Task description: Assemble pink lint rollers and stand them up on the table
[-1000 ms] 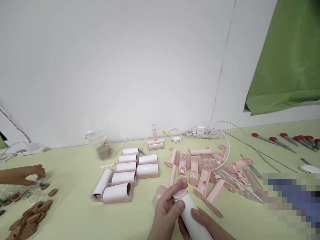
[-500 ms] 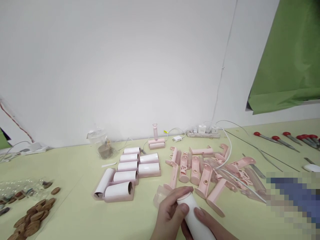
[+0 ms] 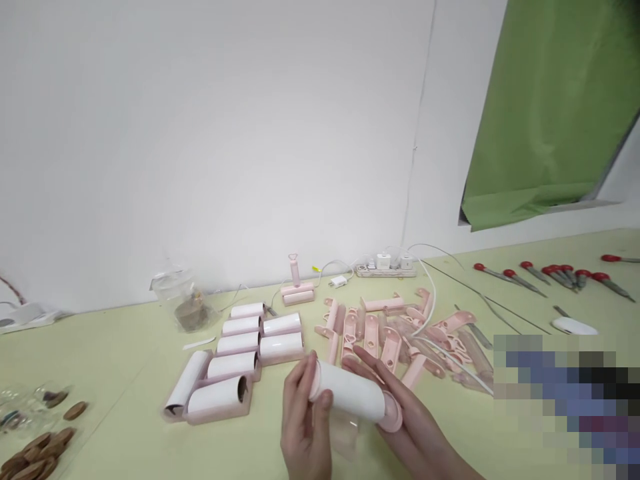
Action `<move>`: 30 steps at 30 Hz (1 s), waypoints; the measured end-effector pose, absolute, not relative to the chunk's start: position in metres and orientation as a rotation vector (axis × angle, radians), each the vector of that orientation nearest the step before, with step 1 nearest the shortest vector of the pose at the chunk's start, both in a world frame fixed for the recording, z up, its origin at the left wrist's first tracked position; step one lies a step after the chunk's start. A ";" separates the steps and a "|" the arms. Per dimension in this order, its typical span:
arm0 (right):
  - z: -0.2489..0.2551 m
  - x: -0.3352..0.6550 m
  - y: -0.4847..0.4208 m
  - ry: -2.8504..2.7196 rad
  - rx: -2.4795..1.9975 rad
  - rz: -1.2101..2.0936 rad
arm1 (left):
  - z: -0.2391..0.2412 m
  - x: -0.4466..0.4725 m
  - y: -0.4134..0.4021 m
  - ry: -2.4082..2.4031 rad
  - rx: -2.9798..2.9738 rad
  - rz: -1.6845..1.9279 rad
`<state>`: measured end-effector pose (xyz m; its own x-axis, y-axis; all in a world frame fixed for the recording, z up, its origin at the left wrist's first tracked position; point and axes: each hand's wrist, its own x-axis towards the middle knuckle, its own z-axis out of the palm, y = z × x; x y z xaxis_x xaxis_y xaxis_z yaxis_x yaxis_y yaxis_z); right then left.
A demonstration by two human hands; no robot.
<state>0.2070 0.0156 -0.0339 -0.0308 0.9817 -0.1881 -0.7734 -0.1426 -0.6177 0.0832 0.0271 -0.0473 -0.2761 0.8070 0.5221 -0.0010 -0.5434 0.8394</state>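
Observation:
A white lint roll (image 3: 353, 393) with pink end pieces is held tilted between my hands, above the front of the table. My left hand (image 3: 306, 420) closes around its left end, thumb in front and fingers behind. My right hand (image 3: 413, 413) bears on the pink piece at the right end with its palm, its fingers stretched along the far side. Below the roll lies a clear pinkish cover (image 3: 344, 437), partly hidden. Behind my right hand are several loose pink roller holders (image 3: 371, 337). Several white rolls (image 3: 220, 397) sit in pinkish clear cases to the left.
An assembled pink lint roller (image 3: 297, 293) stands by the wall. A power strip (image 3: 386, 272) with white cables is behind the holders. Red-ended tools (image 3: 520, 283) lie at right, near a blurred patch. Brown pieces (image 3: 37, 453) and a plastic bag (image 3: 187, 310) are at left.
The roll has turned from steep to nearly level and moved left. My right hand has shifted to its far right end, where a pink piece now shows. The view has swung right.

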 end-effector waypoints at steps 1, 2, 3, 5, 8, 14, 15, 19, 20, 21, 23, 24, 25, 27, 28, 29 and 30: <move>-0.034 0.206 0.016 -0.373 -0.664 1.612 | -0.051 0.089 0.025 0.993 1.449 1.879; -0.034 0.206 0.017 -0.348 -0.658 1.628 | -0.055 0.094 0.023 0.963 1.486 1.889; -0.035 0.207 0.017 -0.331 -0.655 1.634 | -0.058 0.099 0.021 0.934 1.517 1.910; -0.037 0.210 0.018 -0.342 -0.656 1.628 | -0.062 0.106 0.015 0.887 1.548 1.965; -0.038 0.214 0.016 -0.457 -0.642 1.643 | -0.065 0.110 0.005 0.860 1.517 2.012; -0.046 0.214 0.015 -0.680 -0.738 1.586 | -0.083 0.118 -0.006 0.917 1.246 2.099; -0.047 0.212 0.016 -0.697 -0.762 1.563 | -0.086 0.119 -0.007 0.926 1.228 2.106; -0.046 0.203 0.019 -0.772 -0.799 1.471 | -0.082 0.114 -0.002 0.919 1.152 2.098; -0.043 0.201 0.019 -0.781 -0.798 1.436 | -0.077 0.110 0.001 0.914 1.122 2.068; -0.040 0.198 0.019 -0.779 -0.796 1.406 | -0.071 0.106 0.004 0.911 1.098 2.023; -0.031 0.194 0.019 -0.711 -0.796 1.351 | -0.059 0.100 0.008 0.917 1.106 1.931; -0.027 0.192 0.018 -0.642 -0.791 1.323 | -0.053 0.098 0.009 0.914 1.152 1.905; -0.024 0.191 0.018 -0.563 -0.782 1.299 | -0.049 0.098 0.009 0.898 1.228 1.897; -0.018 0.189 0.016 -0.443 -0.748 1.299 | -0.042 0.101 0.009 0.823 1.418 1.905; -0.015 0.188 0.015 -0.412 -0.734 1.327 | -0.039 0.102 0.008 0.776 1.496 1.901; -0.013 0.188 0.014 -0.396 -0.724 1.370 | -0.035 0.103 0.009 0.737 1.541 1.886; -0.011 0.187 0.013 -0.389 -0.720 1.405 | -0.032 0.103 0.011 0.716 1.548 1.863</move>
